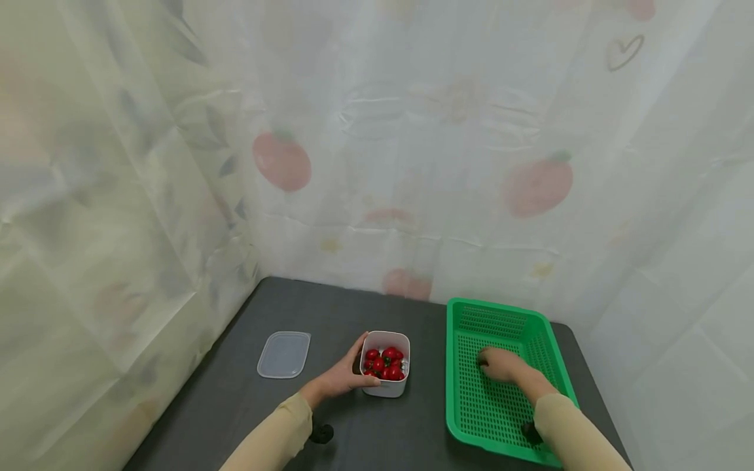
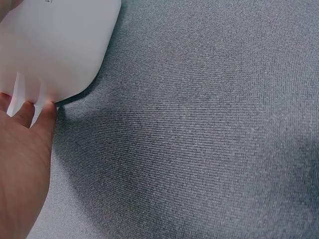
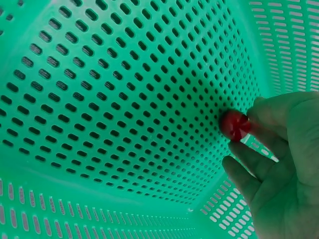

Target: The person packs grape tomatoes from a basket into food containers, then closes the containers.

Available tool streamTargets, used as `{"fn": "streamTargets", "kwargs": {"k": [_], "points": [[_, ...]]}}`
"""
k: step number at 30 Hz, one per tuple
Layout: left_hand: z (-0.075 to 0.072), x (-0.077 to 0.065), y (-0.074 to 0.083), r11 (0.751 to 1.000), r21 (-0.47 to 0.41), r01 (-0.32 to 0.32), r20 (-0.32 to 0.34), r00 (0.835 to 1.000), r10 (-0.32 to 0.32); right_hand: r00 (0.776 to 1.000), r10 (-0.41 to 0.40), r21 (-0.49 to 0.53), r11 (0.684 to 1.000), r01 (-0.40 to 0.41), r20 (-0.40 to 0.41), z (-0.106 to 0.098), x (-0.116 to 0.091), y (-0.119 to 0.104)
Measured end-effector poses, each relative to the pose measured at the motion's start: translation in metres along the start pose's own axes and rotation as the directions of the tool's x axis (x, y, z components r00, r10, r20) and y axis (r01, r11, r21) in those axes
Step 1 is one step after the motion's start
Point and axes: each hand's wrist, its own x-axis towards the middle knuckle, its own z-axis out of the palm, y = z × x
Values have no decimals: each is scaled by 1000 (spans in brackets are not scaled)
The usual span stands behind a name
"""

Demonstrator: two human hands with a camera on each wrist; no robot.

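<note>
My left hand (image 1: 341, 377) grips a small white square container (image 1: 386, 390), its thumb at the near rim and its fingers along the left side. Several red cherry tomatoes (image 1: 393, 373) lie in the container. In the left wrist view, the fingertips (image 2: 47, 110) press against the container's wall (image 2: 70, 59). My right hand (image 1: 501, 364) is down inside the green basket (image 1: 450, 373). Seen from the right wrist, that hand pinches one red cherry tomato (image 3: 234, 124) between thumb and fingers, close to the perforated basket floor (image 3: 164, 99).
A translucent square lid (image 1: 284, 354) lies flat on the dark grey table (image 1: 353, 304), left of the container. The basket's raised walls stand around my right hand. Printed curtains (image 1: 389, 196) hang behind and beside the table.
</note>
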Motion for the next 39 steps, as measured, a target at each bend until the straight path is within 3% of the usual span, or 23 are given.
{"fn": "streamTargets", "kwargs": {"k": [9, 14, 27, 39], "points": [[-1, -1, -1, 999, 35, 10, -13, 1000, -10, 998, -53, 35, 998, 55, -31, -1, -3, -6], [-1, -1, -1, 1000, 23, 15, -10, 1000, -15, 997, -2, 12, 1000, 3, -77, -3, -2, -2], [0, 1, -5, 1000, 22, 15, -17, 1000, -15, 985, 140, 7, 990, -140, -102, 5, 5, 10], [0, 2, -5, 999, 41, 29, -23, 999, -28, 993, 56, 49, 997, -52, -100, 10, 6, 8]]}}
